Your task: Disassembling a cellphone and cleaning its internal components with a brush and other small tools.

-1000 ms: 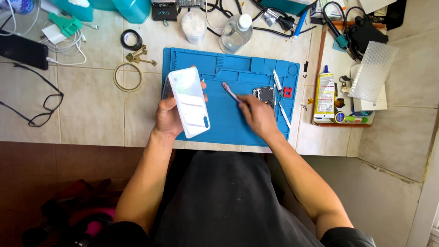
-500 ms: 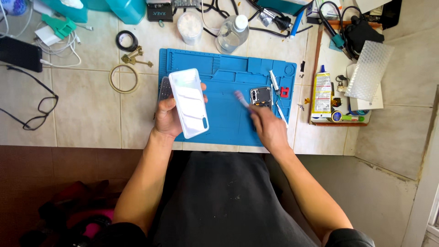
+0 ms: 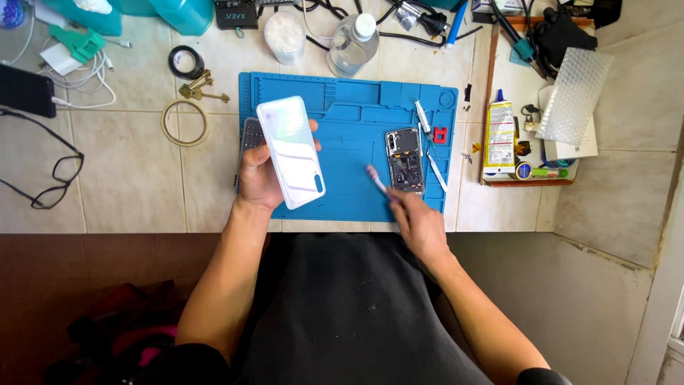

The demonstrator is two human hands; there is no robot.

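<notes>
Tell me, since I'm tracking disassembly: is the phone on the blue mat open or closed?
Open: the phone lies with its internals exposed, no back cover on it.

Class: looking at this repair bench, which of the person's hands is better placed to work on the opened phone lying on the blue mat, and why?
Probably the right hand: it holds a small brush right beside the opened phone. The left hand is farther away and holds the white back cover.

A white phone back cover (image 3: 290, 151), glossy and slightly iridescent, is held tilted above the blue mat's left part. A small brush (image 3: 376, 178) with a pale pink head points up-left, just beside the opened phone (image 3: 405, 161) lying flat on the mat.
</notes>
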